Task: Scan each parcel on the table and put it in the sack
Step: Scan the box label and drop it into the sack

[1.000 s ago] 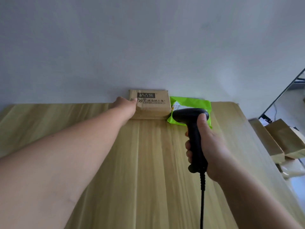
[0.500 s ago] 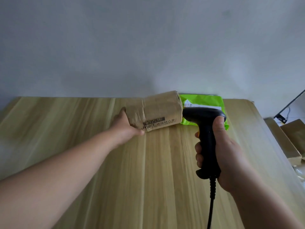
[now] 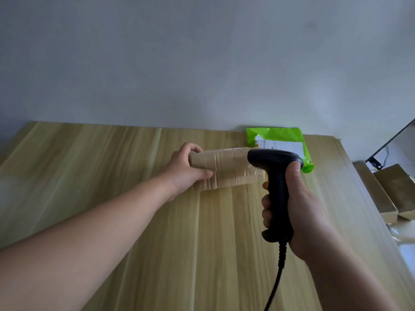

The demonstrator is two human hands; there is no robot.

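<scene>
Fingers (image 3: 192,148) of left hand (image 3: 185,170) curl over the far edge of the cardboard parcel (image 3: 228,168), thumb pressed on its near face, so the hand grips the parcel's left end. Parcel is brown and wrapped in clear tape, long axis running left to right, held over the far middle of the wooden table (image 3: 107,180). Cannot tell whether its lower edge touches the tabletop. Its surface is slightly blurred and no label is legible on the face in view. Right hand (image 3: 302,212) wraps the grip of a black handheld scanner (image 3: 277,194), fingers closed round the left side of the handle, thumb up along the right side. Scanner stands upright, and its head overlaps the parcel's right end in this view. A black cable (image 3: 278,278) drops from the handle base toward the near edge. A green parcel (image 3: 277,134) lies flat at the far right of the table, against the grey wall (image 3: 202,63), just beyond the scanner head, with a white label (image 3: 283,145) facing up. Right of the table, lower down, sit cardboard boxes (image 3: 398,187). Sack not in view.
</scene>
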